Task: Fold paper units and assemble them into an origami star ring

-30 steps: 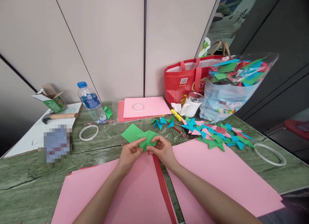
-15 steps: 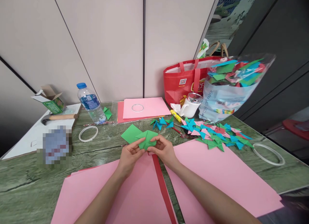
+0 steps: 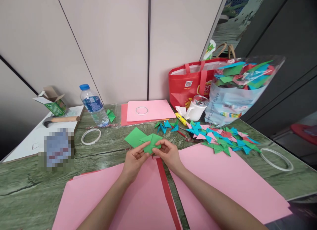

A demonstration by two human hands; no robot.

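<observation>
Between my two hands is a folded green paper (image 3: 152, 140), raised over the far edge of the pink sheets (image 3: 138, 193). My left hand (image 3: 135, 160) pinches its lower left side with thumb and fingers. At its lower right side, my right hand (image 3: 168, 153) grips it the same way, fingertips partly over the folds. Just behind and to the left lies a flat green paper square (image 3: 135, 136) on the table, partly covered by the folded piece. Small blue and green folded paper pieces (image 3: 166, 126) lie a little beyond my right hand.
Right of centre, colourful folded papers (image 3: 223, 139) form a pile before a stuffed plastic bag (image 3: 228, 101), a white mug (image 3: 197, 109) and a red bag (image 3: 183, 86). Leftward stand a water bottle (image 3: 94, 106), a tape roll (image 3: 91, 136) and a hammer (image 3: 61, 119). Another tape roll (image 3: 276, 159) lies right.
Both hands keep their hold on the folded green paper, its upper edge looking slightly changed in shape. The whole view has shifted a little.
</observation>
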